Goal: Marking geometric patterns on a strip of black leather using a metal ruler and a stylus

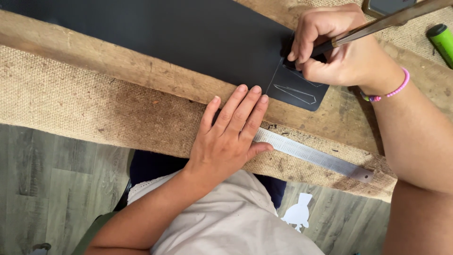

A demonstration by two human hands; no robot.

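A large black sheet (188, 38) lies across a wooden board (118, 66). White cut lines are drawn on the sheet's rounded near corner. My right hand (339, 52) grips a long tool with a dark tip and a metal-and-wood handle (382, 23), its tip pressed on the sheet beside those lines. A pink bead bracelet circles that wrist. My left hand (231, 137) rests flat, fingers together, on the board's edge and burlap, covering one end of a steel ruler (311, 156).
Burlap cloth (71, 104) covers the table front. A green marker (442, 40) lies at the far right, with a dark flat object at the top edge. On the grey plank floor lies a white paper cut-out (298, 213).
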